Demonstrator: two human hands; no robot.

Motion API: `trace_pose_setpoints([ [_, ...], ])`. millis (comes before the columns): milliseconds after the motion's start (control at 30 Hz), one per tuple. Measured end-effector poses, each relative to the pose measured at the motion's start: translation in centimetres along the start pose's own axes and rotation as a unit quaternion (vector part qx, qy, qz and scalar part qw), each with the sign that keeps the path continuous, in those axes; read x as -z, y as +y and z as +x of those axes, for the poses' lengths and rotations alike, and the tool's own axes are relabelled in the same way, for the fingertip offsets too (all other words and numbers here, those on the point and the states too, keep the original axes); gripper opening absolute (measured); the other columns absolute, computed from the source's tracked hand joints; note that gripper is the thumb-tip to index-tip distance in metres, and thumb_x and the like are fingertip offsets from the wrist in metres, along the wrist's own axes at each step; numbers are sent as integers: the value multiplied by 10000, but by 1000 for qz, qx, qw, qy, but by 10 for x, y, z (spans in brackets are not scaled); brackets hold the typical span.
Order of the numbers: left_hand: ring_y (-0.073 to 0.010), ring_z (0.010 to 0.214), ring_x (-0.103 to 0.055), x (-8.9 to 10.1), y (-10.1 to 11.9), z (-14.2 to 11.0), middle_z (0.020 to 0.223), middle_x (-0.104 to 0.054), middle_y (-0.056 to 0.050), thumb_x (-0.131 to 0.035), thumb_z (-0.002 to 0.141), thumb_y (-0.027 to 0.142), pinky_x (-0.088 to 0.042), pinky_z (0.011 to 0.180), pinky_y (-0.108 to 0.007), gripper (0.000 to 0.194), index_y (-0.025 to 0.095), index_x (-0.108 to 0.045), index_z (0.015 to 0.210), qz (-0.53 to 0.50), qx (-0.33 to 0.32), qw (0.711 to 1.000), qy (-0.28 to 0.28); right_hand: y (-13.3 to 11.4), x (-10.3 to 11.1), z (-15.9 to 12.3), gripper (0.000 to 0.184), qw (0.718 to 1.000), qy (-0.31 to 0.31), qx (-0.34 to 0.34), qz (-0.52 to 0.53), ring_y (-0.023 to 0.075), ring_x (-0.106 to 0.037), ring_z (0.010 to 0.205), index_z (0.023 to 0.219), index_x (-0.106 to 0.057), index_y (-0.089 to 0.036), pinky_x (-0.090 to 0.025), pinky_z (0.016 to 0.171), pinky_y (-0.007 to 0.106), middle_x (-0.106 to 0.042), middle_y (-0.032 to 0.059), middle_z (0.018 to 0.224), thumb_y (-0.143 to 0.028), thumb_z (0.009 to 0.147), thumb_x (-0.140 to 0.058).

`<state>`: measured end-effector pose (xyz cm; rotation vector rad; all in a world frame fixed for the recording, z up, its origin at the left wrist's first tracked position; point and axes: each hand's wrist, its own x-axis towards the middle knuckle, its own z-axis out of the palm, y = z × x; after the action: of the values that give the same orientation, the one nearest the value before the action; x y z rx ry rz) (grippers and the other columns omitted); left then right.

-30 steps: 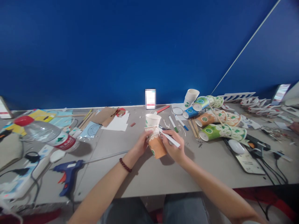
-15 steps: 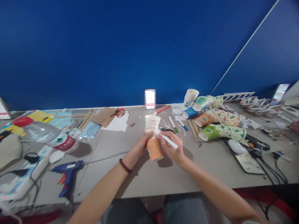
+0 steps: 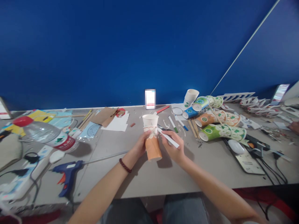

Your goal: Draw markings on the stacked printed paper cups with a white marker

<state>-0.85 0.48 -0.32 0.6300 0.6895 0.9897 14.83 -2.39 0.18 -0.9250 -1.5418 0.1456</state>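
My left hand [image 3: 140, 145] is closed around the side of an orange-patterned paper cup [image 3: 153, 150]. It stands joined to a white paper cup [image 3: 149, 119], whose open mouth faces up and away from me. Pale bands circle the pair near the middle. In my right hand [image 3: 174, 151] is a white marker pen [image 3: 170, 139], gripped like a writing tool. Its tip points at the bands, close to the cup's right side; whether it touches I cannot tell.
Several joined cups [image 3: 220, 132] lie at the right beside a stack of white cups [image 3: 191, 95]. A glue gun [image 3: 68, 174], a red-capped bottle [image 3: 50, 135] and a power strip [image 3: 25, 174] are on the left. Capped markers [image 3: 173, 123] lie behind my right hand. A phone [image 3: 150, 99] leans against the blue wall.
The joined cups have shifted slightly left and turned a little in my left hand. The marker's tip has drawn back a little from the cup's front.
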Motion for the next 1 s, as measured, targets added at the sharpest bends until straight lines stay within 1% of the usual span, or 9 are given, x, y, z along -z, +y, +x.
trace_pose_setpoints([
  [233, -176, 648, -631, 3, 1, 1, 779, -706, -70, -778, 658, 501, -498, 666, -303, 456, 128, -701, 910, -15, 14, 999, -32, -2, -1, 2, 123, 1000, 6, 0, 3, 165, -717, 684, 950, -666, -223, -595, 652, 267, -739, 27, 801, -146, 873, -608],
  [467, -180, 666, -640, 4, -1, 2, 792, -713, -74, -772, 672, 470, -496, 706, -308, 447, 127, -698, 949, -11, -5, 1000, -18, 1, -1, 1, 104, 1000, 5, -3, -4, 169, -721, 700, 944, -662, -223, -599, 664, 277, -747, 36, 824, -170, 883, -596],
  [600, -196, 676, -654, 4, 0, 3, 822, -729, -80, -770, 667, 443, -504, 684, -315, 424, 133, -700, 948, -8, -4, 1000, -3, 2, 0, 0, 101, 1000, 1, -3, -1, 175, -729, 723, 937, -663, -218, -601, 685, 281, -749, 42, 833, -164, 877, -603],
  [767, -197, 666, -663, 2, 1, 3, 840, -740, -92, -728, 692, 428, -504, 673, -305, 396, 127, -701, 948, -21, 3, 1000, -12, 3, 0, -2, 101, 1000, -12, -14, 1, 171, -721, 708, 942, -658, -219, -592, 664, 279, -746, 43, 838, -186, 883, -583],
  [900, -192, 621, -655, 3, 3, 3, 767, -727, -84, -727, 673, 418, -500, 629, -301, 371, 124, -693, 897, -34, 19, 999, -20, 6, -1, -4, 95, 1000, -19, -22, -3, 168, -711, 707, 945, -656, -221, -594, 680, 286, -744, 44, 841, -207, 894, -577],
  [1000, -177, 596, -643, 2, 3, 3, 716, -710, -61, -754, 650, 431, -498, 599, -288, 364, 135, -683, 849, -45, 17, 999, -11, 5, -1, -4, 98, 999, -25, -20, 3, 164, -710, 719, 963, -656, -219, -592, 691, 280, -743, 42, 853, -207, 900, -583],
])
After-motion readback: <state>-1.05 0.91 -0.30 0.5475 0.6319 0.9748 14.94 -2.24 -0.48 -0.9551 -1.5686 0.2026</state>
